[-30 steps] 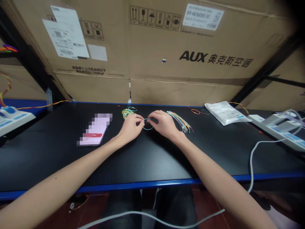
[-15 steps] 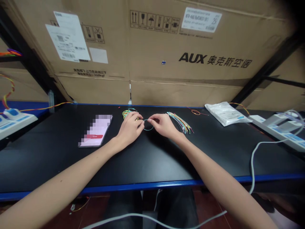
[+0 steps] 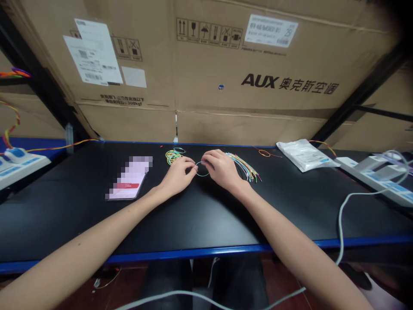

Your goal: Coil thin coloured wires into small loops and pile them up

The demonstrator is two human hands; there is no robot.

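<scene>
A thin light-blue wire (image 3: 202, 175) forms a small loop between my two hands, just above the black table. My left hand (image 3: 180, 173) pinches it at the loop's left side, thumb and fingertips together. At the loop's upper right, my right hand (image 3: 220, 167) has its fingers closed on the same wire; its fingertips are partly hidden. Behind my left hand lies a pile of coiled yellow and green wires (image 3: 171, 156), with a blue-green coil at its back. A bundle of straight multicoloured wires (image 3: 248, 165) fans out to the right of my right hand.
A phone (image 3: 130, 181) lies left of my hands on the black table (image 3: 193, 224). An orange wire coil (image 3: 264, 153) and a white plastic packet (image 3: 305, 155) are at the back right. Power strips stand at both sides; a large cardboard box (image 3: 200, 94) backs the table.
My right hand has turned further over the loop, its fingers reaching left. My left hand has shifted slightly right and down, uncovering more of the coiled wires.
</scene>
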